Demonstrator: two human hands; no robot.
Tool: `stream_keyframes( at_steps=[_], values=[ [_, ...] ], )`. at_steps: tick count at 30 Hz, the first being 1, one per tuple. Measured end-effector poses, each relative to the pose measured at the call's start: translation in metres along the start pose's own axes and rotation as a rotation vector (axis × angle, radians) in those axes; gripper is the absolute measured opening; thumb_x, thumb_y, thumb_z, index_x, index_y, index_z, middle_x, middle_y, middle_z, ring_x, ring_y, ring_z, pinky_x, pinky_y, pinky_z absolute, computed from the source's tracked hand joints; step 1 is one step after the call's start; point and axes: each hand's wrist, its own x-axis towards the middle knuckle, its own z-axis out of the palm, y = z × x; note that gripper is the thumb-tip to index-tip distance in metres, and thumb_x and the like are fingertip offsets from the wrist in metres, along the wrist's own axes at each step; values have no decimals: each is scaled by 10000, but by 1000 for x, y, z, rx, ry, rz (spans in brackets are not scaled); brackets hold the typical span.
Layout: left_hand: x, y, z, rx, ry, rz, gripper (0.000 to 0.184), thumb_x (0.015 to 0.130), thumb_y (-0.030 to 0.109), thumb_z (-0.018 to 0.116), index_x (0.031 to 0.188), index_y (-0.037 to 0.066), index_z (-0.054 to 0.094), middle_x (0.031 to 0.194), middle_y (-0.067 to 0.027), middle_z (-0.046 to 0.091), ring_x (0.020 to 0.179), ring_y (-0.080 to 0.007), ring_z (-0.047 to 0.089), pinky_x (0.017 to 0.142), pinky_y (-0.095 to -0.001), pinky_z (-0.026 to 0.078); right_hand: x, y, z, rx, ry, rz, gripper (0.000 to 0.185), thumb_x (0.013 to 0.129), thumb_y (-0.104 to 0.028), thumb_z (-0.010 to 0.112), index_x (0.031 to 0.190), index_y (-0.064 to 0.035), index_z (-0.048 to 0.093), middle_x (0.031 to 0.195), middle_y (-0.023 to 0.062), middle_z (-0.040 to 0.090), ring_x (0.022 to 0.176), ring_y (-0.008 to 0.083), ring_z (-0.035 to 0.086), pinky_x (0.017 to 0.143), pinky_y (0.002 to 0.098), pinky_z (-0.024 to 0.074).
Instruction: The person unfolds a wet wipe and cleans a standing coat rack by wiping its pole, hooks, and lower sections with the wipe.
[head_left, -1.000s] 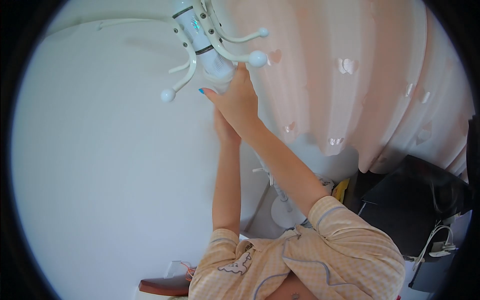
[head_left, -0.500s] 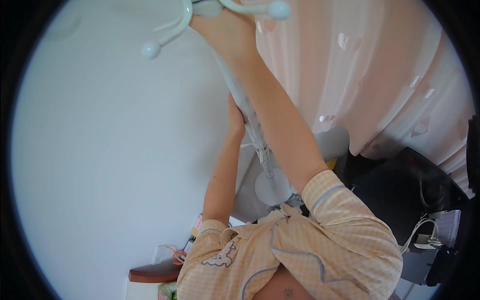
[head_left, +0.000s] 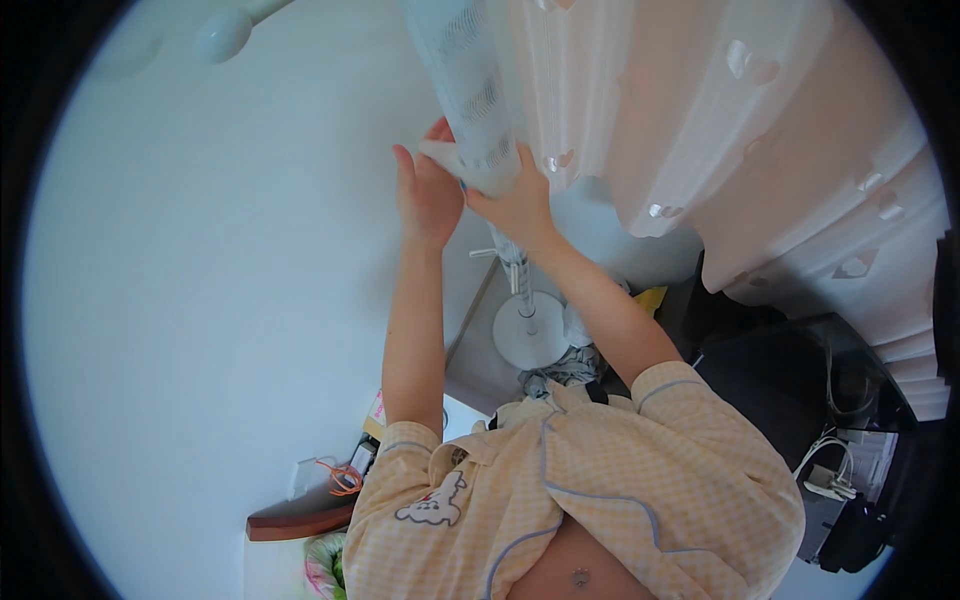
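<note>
A white coat stand has a pole (head_left: 470, 75) with wavy grey bands, running down to a round base (head_left: 532, 330) on the floor. Fingers of my right hand (head_left: 522, 205) curl around the pole near its middle. A thin white piece (head_left: 447, 157), like a cloth or wipe, wraps the pole there and sticks out to the left; its exact kind is unclear. My left hand (head_left: 430, 200) is beside it, palm facing me and thumb spread, fingers partly hidden behind the white piece. Short pegs (head_left: 500, 258) project from the lower pole.
A ball-tipped hook (head_left: 224, 37) is at upper left. Pink curtain (head_left: 690, 110) hangs on the right, above a black screen-like object (head_left: 800, 370). Grey cloth (head_left: 570, 368) lies near the base. A white wall (head_left: 200, 280) stands left, with an orange cable (head_left: 345, 478) below.
My right hand has come down from the upper hooks to the middle of the pole. My left hand has turned palm toward me, thumb spread. Most hooks have left view.
</note>
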Motion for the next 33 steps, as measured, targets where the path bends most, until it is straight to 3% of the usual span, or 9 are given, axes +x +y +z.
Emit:
stream_keyframes(
  at_steps=[2,7,10,13,17,20,26,28,33],
  values=[
    [4,9,5,201,26,116,837,771,664,355,1277,4,266,1349,-96,279,1259,-240,221,1033,-381,136,-24,28,2,-16,-4,50,679,562,-147,734,1127,16,394,1009,184,558,928,292,561,779,357,449],
    [12,20,40,589,-147,330,676,711,319,681,1205,0,346,1166,-144,460,1077,-209,450,896,-348,359,-69,84,5,0,-4,23,666,568,-115,726,1134,1,394,1000,156,562,939,248,563,785,330,443],
    [12,18,58,683,-16,273,534,702,258,674,1074,-28,419,907,-135,581,807,-228,588,692,-340,473,-87,111,6,-3,-24,1,673,570,-98,726,1143,2,387,1009,152,559,944,247,557,806,331,432],
    [14,11,68,615,125,271,494,670,124,708,1050,-11,423,773,-102,589,769,-182,584,668,-304,472,-91,113,6,-16,11,89,704,574,-84,734,1183,-29,384,1075,162,535,1029,262,519,851,342,415],
    [18,7,61,586,61,356,459,705,241,670,1002,-24,441,799,-115,584,699,-213,596,638,-337,474,-81,100,5,60,-10,112,717,577,-82,732,1194,-26,372,1052,157,551,996,267,539,831,336,428],
    [18,14,51,552,-20,289,478,733,132,648,1112,-27,403,974,-145,555,882,-195,563,752,-321,459,-50,60,8,87,69,37,716,577,-87,728,1194,-25,370,1038,156,558,964,270,555,807,340,439],
    [6,32,31,545,-223,197,725,843,578,320,1302,20,256,1289,-80,355,1201,-230,319,999,-369,221,24,-60,-8,90,84,-81,716,563,-164,721,1175,-9,384,994,168,571,914,281,570,762,340,452],
    [1,31,24,361,-77,84,954,719,747,249,1339,26,172,1361,-111,261,1238,-218,274,996,-394,202,42,-96,-14,87,99,-133,713,562,-188,717,1168,-5,389,967,173,580,898,283,575,747,339,457],
    [-8,-1,-3,373,-200,50,871,753,713,281,1317,51,219,1276,-79,372,1167,-206,361,960,-391,267,86,-164,-26,186,17,-230,445,629,-172,670,1006,13,523,886,100,601,800,178,586,681,290,470]
  ],
)
